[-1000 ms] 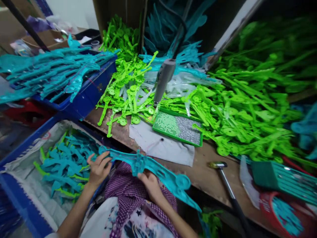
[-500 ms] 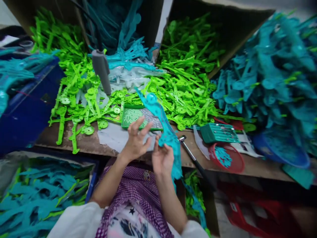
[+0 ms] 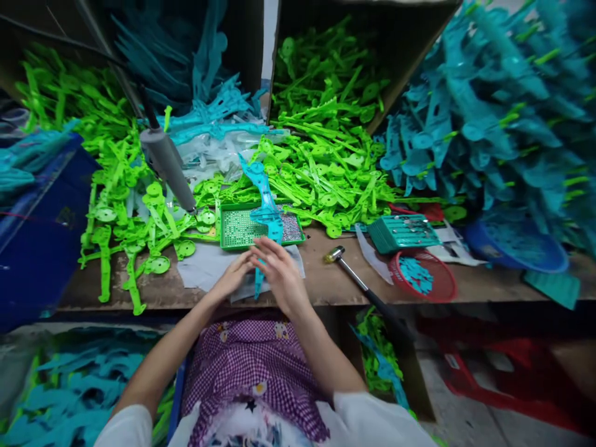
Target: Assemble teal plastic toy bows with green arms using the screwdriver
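Observation:
A long teal plastic part [image 3: 264, 202] stands nearly upright over the green screw tray [image 3: 237, 228], its lower end between my two hands. My right hand [image 3: 282, 276] curls over its lower end at the bench edge and grips it. My left hand [image 3: 231, 277] pinches the same part from the left, fingers together. Both hands rest above a white cloth [image 3: 205, 267] on the wooden bench [image 3: 326, 282].
A grey powered screwdriver [image 3: 168, 166] hangs left of the tray. Heaps of green parts [image 3: 326, 174] and teal parts [image 3: 503, 118] cover the bench. A hammer [image 3: 358, 279], a teal tray [image 3: 403, 231] and a red basket [image 3: 421, 276] lie to the right.
The view swung right from the left-hand bin to the bench. The teal part went from lying across my lap to standing upright over the tray, and both hands closed together on its lower end.

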`<act>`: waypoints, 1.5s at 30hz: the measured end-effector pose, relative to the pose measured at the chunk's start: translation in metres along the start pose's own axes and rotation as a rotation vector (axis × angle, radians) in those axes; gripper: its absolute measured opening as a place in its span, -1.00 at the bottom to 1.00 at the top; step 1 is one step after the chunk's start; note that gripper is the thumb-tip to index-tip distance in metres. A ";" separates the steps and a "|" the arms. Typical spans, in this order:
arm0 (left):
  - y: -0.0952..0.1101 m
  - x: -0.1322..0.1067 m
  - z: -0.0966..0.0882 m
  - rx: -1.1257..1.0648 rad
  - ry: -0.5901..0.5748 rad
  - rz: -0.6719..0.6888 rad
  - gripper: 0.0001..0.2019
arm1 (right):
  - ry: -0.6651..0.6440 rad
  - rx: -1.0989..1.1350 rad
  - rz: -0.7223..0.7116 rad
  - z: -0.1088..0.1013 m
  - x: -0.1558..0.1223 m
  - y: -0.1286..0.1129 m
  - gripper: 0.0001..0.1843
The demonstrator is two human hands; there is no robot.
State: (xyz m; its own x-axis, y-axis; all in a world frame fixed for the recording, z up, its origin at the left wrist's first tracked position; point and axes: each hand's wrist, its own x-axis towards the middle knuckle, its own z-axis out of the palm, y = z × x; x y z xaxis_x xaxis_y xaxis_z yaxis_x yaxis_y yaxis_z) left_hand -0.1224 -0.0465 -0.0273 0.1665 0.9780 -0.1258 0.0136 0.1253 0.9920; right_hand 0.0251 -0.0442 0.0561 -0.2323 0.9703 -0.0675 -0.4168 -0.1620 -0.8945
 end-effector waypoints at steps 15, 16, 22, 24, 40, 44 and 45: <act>-0.004 0.039 0.034 0.236 0.026 0.129 -0.47 | 0.161 -1.034 -0.401 -0.110 -0.024 -0.018 -0.69; -0.004 0.041 0.034 0.244 0.022 0.129 -0.46 | 0.245 -1.055 -0.405 -0.127 -0.026 -0.036 -0.69; -0.005 0.045 0.035 0.249 0.033 0.146 -0.43 | 0.755 -1.489 -0.379 -0.243 0.011 -0.122 -0.71; -0.007 0.045 0.035 0.239 0.059 0.147 -0.44 | 0.715 -1.590 -0.280 -0.267 0.028 -0.132 -0.73; -0.009 0.042 0.038 0.214 0.117 0.163 -0.45 | 0.564 -1.795 -0.113 -0.314 0.075 -0.157 -0.84; -0.007 0.040 0.040 0.216 0.096 0.199 -0.45 | 0.469 -1.896 -0.045 -0.316 0.081 -0.152 -0.84; -0.006 0.040 0.039 0.218 0.079 0.206 -0.45 | 0.443 -1.910 -0.038 -0.318 0.081 -0.152 -0.84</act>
State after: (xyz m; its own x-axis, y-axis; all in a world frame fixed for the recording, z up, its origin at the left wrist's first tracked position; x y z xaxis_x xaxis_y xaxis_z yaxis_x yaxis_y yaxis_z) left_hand -0.0769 -0.0146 -0.0380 0.1105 0.9901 0.0866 0.2000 -0.1075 0.9739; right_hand 0.3488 0.1161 0.0465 0.0791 0.9864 0.1441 0.9924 -0.0643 -0.1045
